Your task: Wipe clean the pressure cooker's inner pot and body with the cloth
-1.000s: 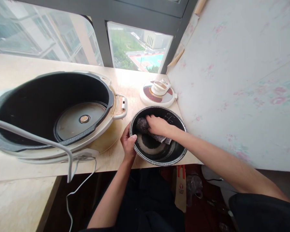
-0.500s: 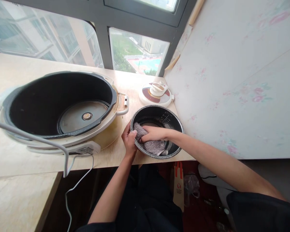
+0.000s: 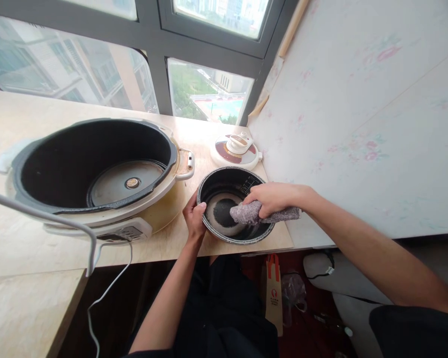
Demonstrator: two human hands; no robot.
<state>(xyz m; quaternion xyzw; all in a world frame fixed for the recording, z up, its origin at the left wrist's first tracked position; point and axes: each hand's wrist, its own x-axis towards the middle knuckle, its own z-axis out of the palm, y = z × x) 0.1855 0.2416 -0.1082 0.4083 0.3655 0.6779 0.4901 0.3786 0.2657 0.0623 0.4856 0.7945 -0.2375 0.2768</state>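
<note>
- Left hand [image 3: 194, 219] gripping near-left rim of black inner pot [image 3: 224, 186]
- Right hand [image 3: 274, 198] clutching grey cloth [image 3: 263, 214] lengthwise over right rim

The pot [image 3: 234, 185] is black inside with a pale ring on its bottom. The cloth [image 3: 265, 214] is speckled grey. The cooker [image 3: 160, 219] is cream with a black well. The surface [image 3: 22, 248] is light wood. The wall [image 3: 358, 124] shows faint pink flowers.

Rough grey cloth [image 3: 263, 214], glossy dark metal pot [image 3: 224, 181], matt pale wood counter [image 3: 41, 248]
</note>
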